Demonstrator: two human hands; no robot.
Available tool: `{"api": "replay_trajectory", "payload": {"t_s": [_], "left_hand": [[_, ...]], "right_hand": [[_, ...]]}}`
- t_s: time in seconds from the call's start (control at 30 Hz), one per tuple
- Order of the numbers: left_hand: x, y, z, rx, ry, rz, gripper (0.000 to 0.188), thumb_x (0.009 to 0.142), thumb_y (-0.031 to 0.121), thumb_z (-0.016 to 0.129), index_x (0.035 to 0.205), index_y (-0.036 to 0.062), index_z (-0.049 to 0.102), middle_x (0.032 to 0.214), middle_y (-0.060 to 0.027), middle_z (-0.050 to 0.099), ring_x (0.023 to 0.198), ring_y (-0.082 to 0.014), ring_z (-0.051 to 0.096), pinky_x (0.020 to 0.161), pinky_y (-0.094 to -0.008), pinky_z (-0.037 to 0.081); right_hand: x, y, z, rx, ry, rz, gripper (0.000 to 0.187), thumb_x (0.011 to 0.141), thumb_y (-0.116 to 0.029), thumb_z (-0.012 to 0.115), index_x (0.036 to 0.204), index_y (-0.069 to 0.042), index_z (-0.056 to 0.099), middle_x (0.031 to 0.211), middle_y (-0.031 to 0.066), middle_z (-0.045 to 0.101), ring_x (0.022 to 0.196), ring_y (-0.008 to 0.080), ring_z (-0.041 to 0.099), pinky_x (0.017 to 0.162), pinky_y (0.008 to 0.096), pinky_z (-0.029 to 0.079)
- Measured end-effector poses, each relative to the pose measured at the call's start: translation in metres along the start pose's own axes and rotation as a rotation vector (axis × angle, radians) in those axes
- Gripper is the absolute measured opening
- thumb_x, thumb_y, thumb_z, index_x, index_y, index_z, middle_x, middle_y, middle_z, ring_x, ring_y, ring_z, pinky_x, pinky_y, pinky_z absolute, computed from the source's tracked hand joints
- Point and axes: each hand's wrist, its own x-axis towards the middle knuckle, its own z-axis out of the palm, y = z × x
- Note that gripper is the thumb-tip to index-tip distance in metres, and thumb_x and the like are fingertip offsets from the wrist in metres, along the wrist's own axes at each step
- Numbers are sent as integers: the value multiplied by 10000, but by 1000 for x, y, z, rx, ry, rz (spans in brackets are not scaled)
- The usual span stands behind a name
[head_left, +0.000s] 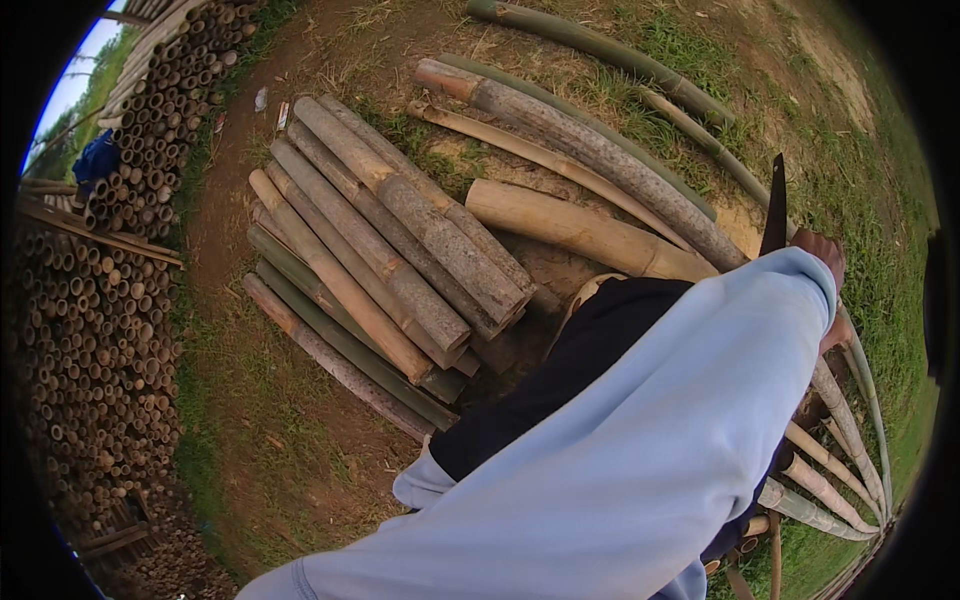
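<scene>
My left arm, in a pale blue sleeve (640, 420), stretches from the lower left toward the right. At the cuff, my left hand (822, 250) shows with its fingers curled; what they close on is hidden. A dark, tapering saw blade (775, 205) rises right beside this hand. Its handle is out of sight behind the sleeve, so I cannot tell which hand holds it. Another patch of skin (835, 335) below the cuff may be my right hand, mostly covered. A thick mottled bamboo pole (600, 155) runs under the sleeve near the blade. My black-clad leg (570, 360) is bent below the arm.
Cut bamboo lengths (390, 240) lie piled left of my leg. More long poles (600, 45) curve over the grass at the far side, and others (830, 480) fan out at the lower right. A tall stack of bamboo (90, 340) lines the left edge.
</scene>
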Motion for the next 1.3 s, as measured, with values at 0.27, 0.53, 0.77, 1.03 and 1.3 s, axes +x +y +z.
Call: {"api": "replay_trajectory", "payload": {"t_s": [0.27,0.53,0.77,1.03,1.3], "left_hand": [[-28,-22,-2,-47,-19,-16,437,934,300,626,1278,34,587,1146,-148,691,1078,-290,685,960,-406,524],[-48,-17,3,-6,-61,70,401,920,290,640,1224,31,599,1099,-141,689,1039,-287,688,936,-401,524],[-75,3,8,106,-81,232,371,909,280,652,1177,28,610,1057,-135,688,1005,-284,689,914,-397,525],[-155,28,37,260,-134,586,337,896,269,666,1124,25,622,1009,-128,687,965,-280,692,890,-391,525],[-199,61,64,279,-220,927,306,883,258,680,1070,21,635,962,-121,686,926,-277,694,865,-386,526]], "right_hand": [[-9,-5,-2,-20,-28,-6,148,863,-82,759,949,-17,657,764,30,643,664,116,575,614,298,457],[-8,-12,14,-19,-27,-8,200,860,-100,764,1008,-18,659,805,36,652,710,127,588,658,308,469],[-14,-11,20,-52,-41,-1,250,857,-116,769,1059,-18,660,840,42,661,750,137,599,696,316,480],[-19,-15,34,-76,-112,48,310,853,-134,774,1118,-19,661,881,49,670,796,147,612,739,326,493],[-5,-1,30,-122,-115,42,371,850,-152,779,1177,-19,663,921,55,679,842,158,624,782,336,505]]}}
